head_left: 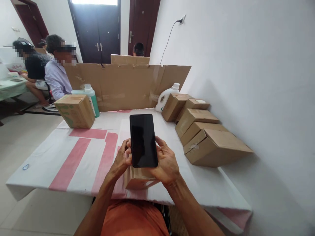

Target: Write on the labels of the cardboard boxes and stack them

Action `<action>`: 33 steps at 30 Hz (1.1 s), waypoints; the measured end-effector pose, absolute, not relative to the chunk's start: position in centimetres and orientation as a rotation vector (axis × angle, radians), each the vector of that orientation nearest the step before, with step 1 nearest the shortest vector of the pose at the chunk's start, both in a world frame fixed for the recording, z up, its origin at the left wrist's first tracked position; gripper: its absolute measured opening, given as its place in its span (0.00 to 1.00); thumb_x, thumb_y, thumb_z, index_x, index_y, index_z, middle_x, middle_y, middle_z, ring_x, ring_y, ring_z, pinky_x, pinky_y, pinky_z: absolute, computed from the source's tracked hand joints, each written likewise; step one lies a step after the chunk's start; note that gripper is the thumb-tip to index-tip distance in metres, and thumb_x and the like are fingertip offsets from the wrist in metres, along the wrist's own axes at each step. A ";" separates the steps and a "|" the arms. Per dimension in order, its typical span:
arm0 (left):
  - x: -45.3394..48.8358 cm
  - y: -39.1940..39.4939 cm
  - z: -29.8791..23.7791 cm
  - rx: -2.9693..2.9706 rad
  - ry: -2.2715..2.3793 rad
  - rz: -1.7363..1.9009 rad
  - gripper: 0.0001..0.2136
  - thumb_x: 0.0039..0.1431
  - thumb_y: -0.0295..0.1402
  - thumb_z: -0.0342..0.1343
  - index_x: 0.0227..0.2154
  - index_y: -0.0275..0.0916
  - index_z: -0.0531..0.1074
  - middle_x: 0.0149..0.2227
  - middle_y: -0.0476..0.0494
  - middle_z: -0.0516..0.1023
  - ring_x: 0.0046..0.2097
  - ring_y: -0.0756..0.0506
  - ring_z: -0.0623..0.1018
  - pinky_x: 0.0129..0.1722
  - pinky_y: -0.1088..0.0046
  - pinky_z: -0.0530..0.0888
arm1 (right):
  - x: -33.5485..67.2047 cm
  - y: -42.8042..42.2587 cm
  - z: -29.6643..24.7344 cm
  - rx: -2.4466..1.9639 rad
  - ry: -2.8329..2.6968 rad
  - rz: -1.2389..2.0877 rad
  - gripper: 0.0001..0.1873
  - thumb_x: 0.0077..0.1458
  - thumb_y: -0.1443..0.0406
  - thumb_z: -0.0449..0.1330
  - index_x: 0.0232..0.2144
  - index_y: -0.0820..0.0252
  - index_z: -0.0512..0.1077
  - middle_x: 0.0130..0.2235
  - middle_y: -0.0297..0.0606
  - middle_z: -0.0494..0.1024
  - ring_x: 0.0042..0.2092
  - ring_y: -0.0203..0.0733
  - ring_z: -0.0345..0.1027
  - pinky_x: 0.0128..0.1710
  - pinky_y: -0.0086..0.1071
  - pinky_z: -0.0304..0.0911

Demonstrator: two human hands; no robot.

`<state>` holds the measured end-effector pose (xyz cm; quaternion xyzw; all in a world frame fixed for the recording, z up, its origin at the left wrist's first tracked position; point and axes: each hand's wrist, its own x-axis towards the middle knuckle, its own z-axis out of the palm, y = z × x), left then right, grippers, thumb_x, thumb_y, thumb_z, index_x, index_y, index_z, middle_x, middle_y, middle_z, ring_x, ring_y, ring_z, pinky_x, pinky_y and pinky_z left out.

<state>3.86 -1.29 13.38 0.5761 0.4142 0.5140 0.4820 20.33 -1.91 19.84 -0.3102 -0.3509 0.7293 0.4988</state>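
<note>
A black phone (pixel 143 140) with a dark screen is held upright over the near edge of the table (pixel 61 154). My left hand (pixel 121 160) grips its lower left side, fingers curled round the edge. My right hand (pixel 166 164) wraps its lower right side. Under both hands a small brown cardboard box (pixel 138 179) lies on the white and pink table cover, partly hidden by the phone and hands.
A row of several closed cardboard boxes (pixel 204 134) lines the right wall. Another box (pixel 75 110) and a green bottle (pixel 92 98) stand at the far left, a white jug (pixel 165 96) at the back. A cardboard screen (pixel 123 85) closes the far edge. People sit beyond.
</note>
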 end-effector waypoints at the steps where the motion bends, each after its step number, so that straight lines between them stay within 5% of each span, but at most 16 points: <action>1: 3.9 -1.4 13.5 1.387 1.021 1.244 0.28 0.54 0.50 0.64 0.55 0.44 0.68 0.49 0.42 0.75 0.54 0.37 0.74 0.57 0.58 0.73 | 20.3 -1.9 19.8 -0.721 -0.819 1.801 0.25 0.61 0.44 0.59 0.43 0.57 0.79 0.41 0.43 0.86 0.49 0.57 0.79 0.50 0.53 0.73; 8: 4.0 -1.4 13.3 1.290 1.006 1.258 0.23 0.54 0.43 0.65 0.52 0.44 0.70 0.39 0.47 0.74 0.47 0.43 0.75 0.49 0.68 0.75 | 19.8 -2.0 20.1 -0.417 -0.608 2.096 0.23 0.67 0.50 0.55 0.48 0.63 0.78 0.41 0.44 0.86 0.45 0.52 0.81 0.51 0.49 0.74; 16: 3.9 -1.3 12.9 1.270 0.954 1.285 0.18 0.55 0.47 0.63 0.42 0.42 0.71 0.36 0.49 0.72 0.40 0.45 0.73 0.39 0.72 0.74 | 19.7 -1.6 19.7 -0.400 -0.547 2.176 0.23 0.68 0.51 0.54 0.46 0.63 0.78 0.40 0.45 0.86 0.44 0.50 0.81 0.48 0.48 0.76; 26: 4.0 -1.1 12.5 1.302 0.971 1.289 0.20 0.55 0.45 0.64 0.47 0.43 0.71 0.38 0.47 0.75 0.46 0.42 0.75 0.50 0.67 0.74 | 19.6 -1.5 20.1 -0.421 -0.454 2.184 0.23 0.67 0.52 0.53 0.41 0.65 0.78 0.36 0.45 0.85 0.40 0.50 0.81 0.45 0.47 0.77; 33: 4.0 -1.2 12.6 1.275 0.987 1.278 0.23 0.51 0.44 0.66 0.48 0.42 0.71 0.38 0.48 0.74 0.45 0.43 0.75 0.47 0.69 0.74 | 19.6 -1.6 20.1 -0.399 -0.482 2.160 0.22 0.65 0.50 0.56 0.40 0.64 0.78 0.35 0.44 0.85 0.41 0.51 0.81 0.44 0.47 0.77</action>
